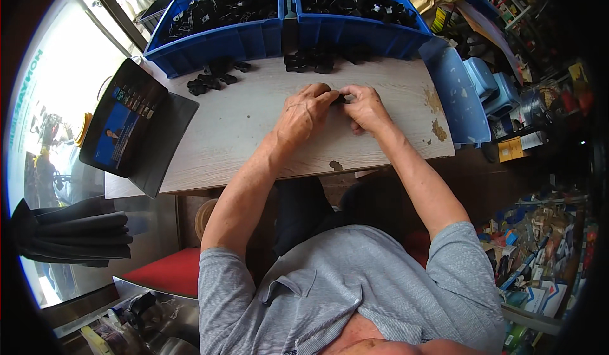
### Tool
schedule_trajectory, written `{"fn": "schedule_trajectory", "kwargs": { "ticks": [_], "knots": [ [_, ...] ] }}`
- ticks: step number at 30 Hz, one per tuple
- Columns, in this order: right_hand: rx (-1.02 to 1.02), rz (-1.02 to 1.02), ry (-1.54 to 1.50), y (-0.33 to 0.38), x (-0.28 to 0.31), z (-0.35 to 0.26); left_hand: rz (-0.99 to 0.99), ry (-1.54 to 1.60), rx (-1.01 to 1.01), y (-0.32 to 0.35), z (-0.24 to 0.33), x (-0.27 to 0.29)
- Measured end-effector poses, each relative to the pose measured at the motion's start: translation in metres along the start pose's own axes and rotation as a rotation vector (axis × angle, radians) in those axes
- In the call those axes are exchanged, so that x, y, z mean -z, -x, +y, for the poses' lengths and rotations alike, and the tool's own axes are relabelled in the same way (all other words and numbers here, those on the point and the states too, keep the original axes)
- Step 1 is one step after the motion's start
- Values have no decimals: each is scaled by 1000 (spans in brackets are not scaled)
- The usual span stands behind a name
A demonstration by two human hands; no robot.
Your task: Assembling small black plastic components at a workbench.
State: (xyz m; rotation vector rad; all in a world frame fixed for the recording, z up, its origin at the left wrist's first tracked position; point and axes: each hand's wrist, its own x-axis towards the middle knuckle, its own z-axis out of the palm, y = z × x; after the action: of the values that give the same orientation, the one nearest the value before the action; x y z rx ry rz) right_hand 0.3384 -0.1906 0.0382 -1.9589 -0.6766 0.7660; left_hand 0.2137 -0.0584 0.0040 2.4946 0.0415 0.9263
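Note:
Over the middle of the table, my left hand (308,110) and my right hand (366,109) meet at the fingertips. Between them they pinch a small black part (340,99), mostly covered by the fingers, so its exact kind cannot be made out. Beyond my hands lies a loose pile of small black parts (311,61). Another such pile (212,81) sits farther left. Both piles rest on the pale wood-grain table (241,127), in front of the bins.
Two blue bins, a left one (222,43) and a right one (361,33), stand at the far edge, heaped with black parts. A tablet in a dark case (130,117) leans at the left. At the right hangs a light blue plastic tray (453,95); cluttered shelves (539,253) lie beyond.

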Motion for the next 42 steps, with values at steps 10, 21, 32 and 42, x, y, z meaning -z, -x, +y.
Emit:
{"fn": "schedule_trajectory", "kwargs": {
  "ticks": [10, 21, 32, 42],
  "knots": [
    [-18, -19, 14, 2, 1, -3, -118, 4, -42, -7, -2, 4],
    [-26, -41, -3, 3, 4, -1, -44, -120, -103, 9, 10, 5],
    [8, -4, -55, 8, 3, -3, 297, -284, 210, -12, -50, 16],
    [43, -4, -159, 6, 6, 5, 3, -349, 207, -38, -33, -22]
  ]
}}
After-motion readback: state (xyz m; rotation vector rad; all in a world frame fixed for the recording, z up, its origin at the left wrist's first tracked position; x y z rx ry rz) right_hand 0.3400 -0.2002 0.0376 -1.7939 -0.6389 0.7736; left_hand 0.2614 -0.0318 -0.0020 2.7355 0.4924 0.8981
